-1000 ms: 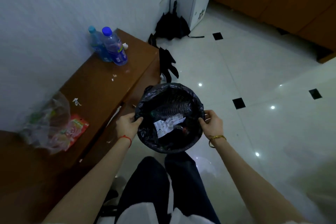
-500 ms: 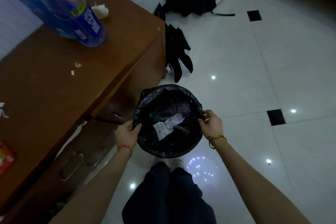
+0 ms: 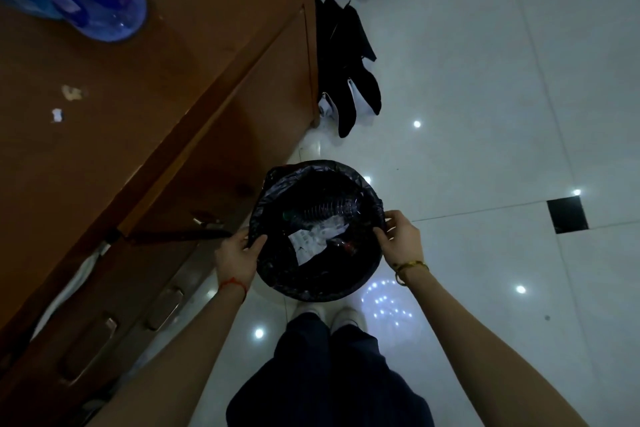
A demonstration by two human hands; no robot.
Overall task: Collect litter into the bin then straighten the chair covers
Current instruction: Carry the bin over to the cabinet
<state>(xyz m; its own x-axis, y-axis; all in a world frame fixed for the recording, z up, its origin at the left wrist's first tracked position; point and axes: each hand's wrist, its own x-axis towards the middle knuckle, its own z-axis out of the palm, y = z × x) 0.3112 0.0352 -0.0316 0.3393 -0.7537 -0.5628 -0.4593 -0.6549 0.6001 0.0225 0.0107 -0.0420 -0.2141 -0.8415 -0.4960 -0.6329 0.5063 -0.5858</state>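
So both hands are on the round bin with the black plastic liner, left hand and right hand each with a grip pinching opposite rims, held level above the white tiled floor, just beside the brown wooden worktop, probably so paper scraps sweep in easily.

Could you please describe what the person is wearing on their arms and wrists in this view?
Both forearms are bare, with no sleeves in view. The left hand has a thin red string bracelet around its wrist. The right hand has a gold-coloured bangle or chain at its wrist. No gloves or rings can be made out.
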